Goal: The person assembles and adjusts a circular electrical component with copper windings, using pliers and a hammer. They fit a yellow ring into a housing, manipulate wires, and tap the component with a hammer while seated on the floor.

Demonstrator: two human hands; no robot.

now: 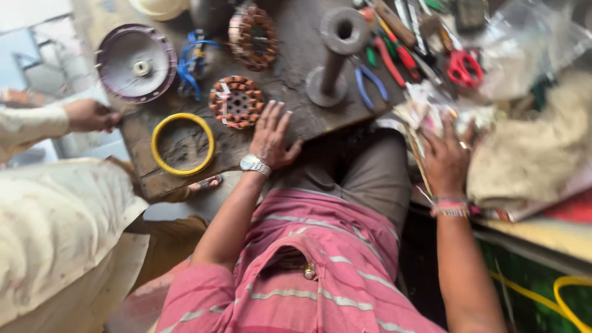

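Left hand (271, 137) rests flat, fingers spread, on the worn board (296, 105), a copper-wound stator (236, 102) at eleven o'clock; right hand (445, 161) presses loose papers (425, 108), fingers wide. Steadying the board keeps parts from sliding.

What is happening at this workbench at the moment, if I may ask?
A seated person rests the left hand flat on the worn board, beside a copper-wound stator. The right hand presses on a stack of papers. A yellow ring, pliers and red scissors lie around. Another person's hand touches the board's edge.
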